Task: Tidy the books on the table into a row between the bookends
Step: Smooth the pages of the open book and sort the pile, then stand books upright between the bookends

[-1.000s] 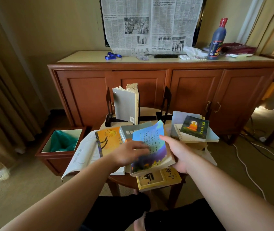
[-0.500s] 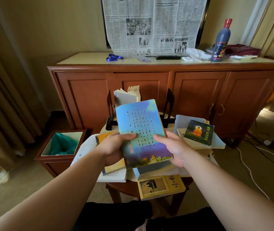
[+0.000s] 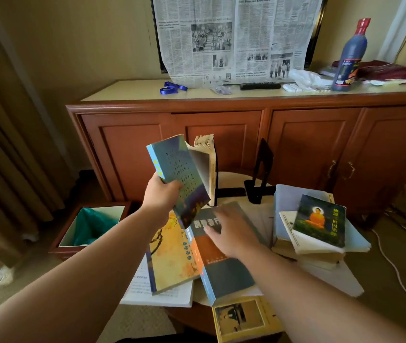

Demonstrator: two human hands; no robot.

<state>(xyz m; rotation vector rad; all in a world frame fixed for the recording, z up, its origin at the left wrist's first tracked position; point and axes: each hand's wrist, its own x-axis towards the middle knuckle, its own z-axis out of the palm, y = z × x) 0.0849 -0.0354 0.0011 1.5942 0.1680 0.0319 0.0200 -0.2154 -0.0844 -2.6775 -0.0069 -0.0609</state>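
The left hand (image 3: 160, 197) now carries the blue book (image 3: 178, 178) alone, fingers curled round its lower spine edge. Half a second ago both hands held it flat-on; now it is turned nearly upright and raised toward the row. Just beyond it stands the grey book (image 3: 206, 167), already upright. The left bookend is hidden behind the books, while the right bookend (image 3: 261, 174) stands clear, past the right hand. The right hand (image 3: 231, 232) has let go and dropped, fingers spread loosely and holding nothing, onto the grey-and-orange book (image 3: 221, 258) lying on the tabletop (image 3: 187, 315). My reading: one book is about to be slotted in while the next is claimed. To the right of that hand, the stack (image 3: 318, 231) waits.
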